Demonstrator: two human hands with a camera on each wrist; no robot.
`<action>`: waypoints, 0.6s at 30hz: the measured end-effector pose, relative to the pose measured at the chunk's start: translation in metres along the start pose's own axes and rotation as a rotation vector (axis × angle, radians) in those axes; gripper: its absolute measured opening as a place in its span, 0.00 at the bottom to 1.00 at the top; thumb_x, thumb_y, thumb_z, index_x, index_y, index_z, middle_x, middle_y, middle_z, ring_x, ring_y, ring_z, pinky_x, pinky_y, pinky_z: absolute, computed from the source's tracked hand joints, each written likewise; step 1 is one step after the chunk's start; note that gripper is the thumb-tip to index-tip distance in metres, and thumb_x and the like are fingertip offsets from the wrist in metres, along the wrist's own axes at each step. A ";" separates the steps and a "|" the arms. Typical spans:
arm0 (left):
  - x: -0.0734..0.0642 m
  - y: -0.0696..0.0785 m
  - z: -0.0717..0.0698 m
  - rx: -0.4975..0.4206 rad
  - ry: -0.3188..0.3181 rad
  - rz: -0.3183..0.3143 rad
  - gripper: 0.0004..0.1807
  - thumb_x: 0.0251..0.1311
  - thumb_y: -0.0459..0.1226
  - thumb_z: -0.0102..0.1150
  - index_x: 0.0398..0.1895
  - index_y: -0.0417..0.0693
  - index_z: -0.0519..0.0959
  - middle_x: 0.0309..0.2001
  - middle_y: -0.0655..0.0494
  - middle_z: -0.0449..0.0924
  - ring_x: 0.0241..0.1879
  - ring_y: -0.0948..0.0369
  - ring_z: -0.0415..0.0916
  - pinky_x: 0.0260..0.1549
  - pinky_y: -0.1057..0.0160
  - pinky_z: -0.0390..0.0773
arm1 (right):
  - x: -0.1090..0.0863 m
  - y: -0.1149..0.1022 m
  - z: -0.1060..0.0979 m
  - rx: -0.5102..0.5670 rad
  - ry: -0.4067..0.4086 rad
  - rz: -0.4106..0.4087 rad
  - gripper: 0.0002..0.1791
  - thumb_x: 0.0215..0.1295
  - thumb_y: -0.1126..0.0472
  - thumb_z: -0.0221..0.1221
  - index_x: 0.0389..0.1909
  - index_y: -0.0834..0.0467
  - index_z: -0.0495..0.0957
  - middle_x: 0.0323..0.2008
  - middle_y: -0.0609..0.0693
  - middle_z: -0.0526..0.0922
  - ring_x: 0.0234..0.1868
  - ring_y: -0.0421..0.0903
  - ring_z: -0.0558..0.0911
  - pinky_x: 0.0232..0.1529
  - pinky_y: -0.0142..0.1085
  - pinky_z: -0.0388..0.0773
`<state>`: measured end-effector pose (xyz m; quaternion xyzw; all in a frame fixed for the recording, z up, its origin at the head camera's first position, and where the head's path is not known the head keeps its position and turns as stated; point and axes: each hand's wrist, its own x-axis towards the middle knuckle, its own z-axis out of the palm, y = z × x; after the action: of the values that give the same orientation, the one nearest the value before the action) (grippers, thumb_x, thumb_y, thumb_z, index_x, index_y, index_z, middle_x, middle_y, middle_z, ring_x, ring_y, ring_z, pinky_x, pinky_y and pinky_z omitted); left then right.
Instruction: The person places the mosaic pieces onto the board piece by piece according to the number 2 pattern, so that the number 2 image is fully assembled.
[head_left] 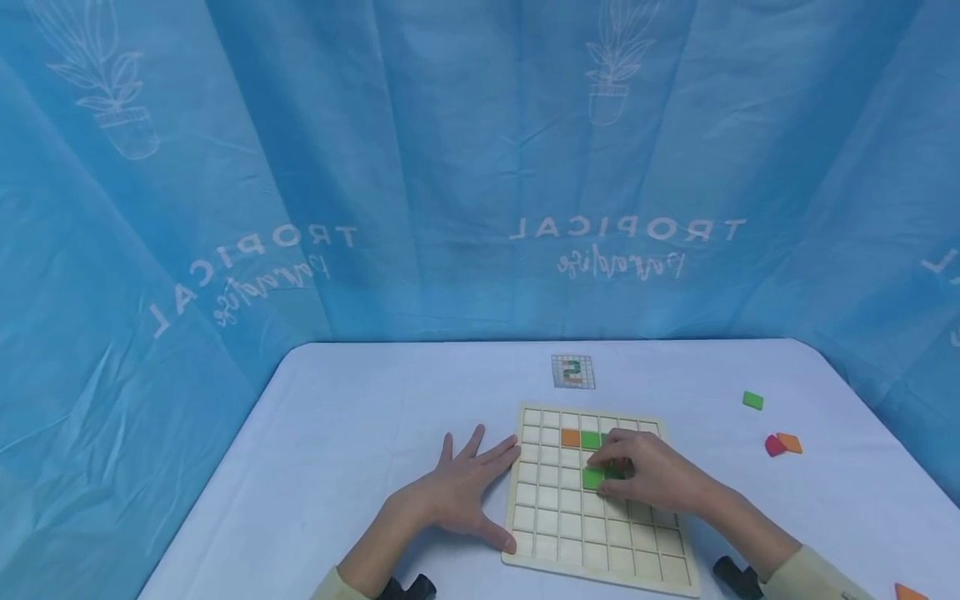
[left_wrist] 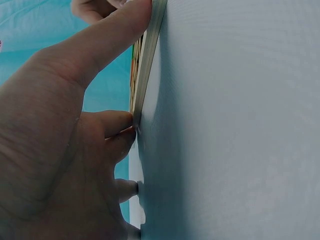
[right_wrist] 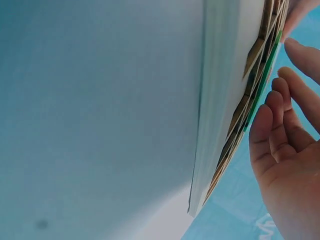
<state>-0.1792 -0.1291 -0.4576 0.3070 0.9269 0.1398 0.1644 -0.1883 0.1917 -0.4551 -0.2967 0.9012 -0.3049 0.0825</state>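
Note:
A pale square-grid board (head_left: 547, 522) lies on the table. Along its left edge my left hand (head_left: 461, 492) is spread, with the thumb and fingers touching the rim. My right hand (head_left: 660, 471) is over the middle of the board, its thumb and fingertip pinching opposite edges of a green tile (head_left: 592, 478). That tile looks flat in its square. An orange tile (head_left: 571, 437) and another green tile (head_left: 590, 440) sit in a row farther back. The right hand partly hides more green tiles behind them. In the right wrist view, curled fingers stand close to the green strip (right_wrist: 262, 90) along the board.
A small card (head_left: 573, 372) with a coloured grid pattern lies behind the board. To the right are a loose green tile (head_left: 753, 401), a red tile (head_left: 775, 446) and an orange tile (head_left: 790, 442). Another orange piece (head_left: 909, 592) shows at the front right. Blue curtains (head_left: 450, 167) surround the table.

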 end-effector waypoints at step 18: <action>-0.001 0.000 0.001 0.003 0.008 0.002 0.67 0.30 0.78 0.59 0.77 0.62 0.50 0.76 0.70 0.39 0.74 0.47 0.27 0.61 0.30 0.28 | -0.015 0.012 -0.022 0.006 0.094 0.106 0.14 0.55 0.57 0.70 0.44 0.49 0.85 0.35 0.39 0.80 0.32 0.40 0.76 0.31 0.31 0.76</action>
<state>-0.1779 -0.1294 -0.4585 0.3078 0.9275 0.1397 0.1599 -0.1895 0.2194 -0.4454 -0.2336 0.9176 -0.3166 0.0572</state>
